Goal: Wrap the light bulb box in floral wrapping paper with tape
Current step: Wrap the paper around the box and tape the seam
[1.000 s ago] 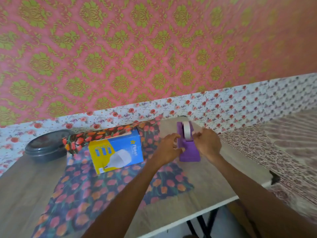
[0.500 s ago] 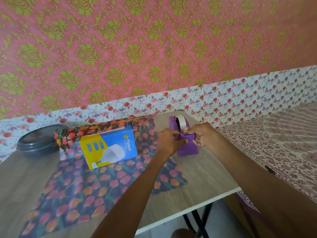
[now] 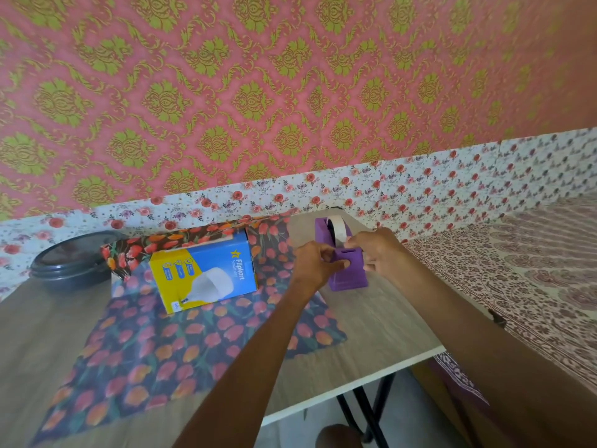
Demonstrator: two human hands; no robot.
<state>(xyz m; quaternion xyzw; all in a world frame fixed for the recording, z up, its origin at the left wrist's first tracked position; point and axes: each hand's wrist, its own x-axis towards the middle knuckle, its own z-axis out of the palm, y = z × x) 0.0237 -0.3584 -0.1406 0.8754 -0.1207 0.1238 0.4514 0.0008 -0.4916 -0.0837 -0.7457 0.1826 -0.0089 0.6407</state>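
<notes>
- The tabletop [image 3: 381, 324] is pale wood-grain with a white front edge. It fills the lower left and centre of the frame and stands on dark legs [image 3: 365, 412] seen at the bottom, right of centre.
- A sheet of floral wrapping paper [image 3: 181, 344] — dark, with pink and orange tulips — lies spread flat over the left and middle of the tabletop. Its far edge is turned up near the wall.
- A purple tape dispenser [image 3: 350, 276] stands on bare wood just right of the paper, with a roll of white tape [image 3: 339, 227] upright in it.
- A dark round container [image 3: 69, 266] with a lid sits at the far left — just beside the paper's upturned corner.
</notes>
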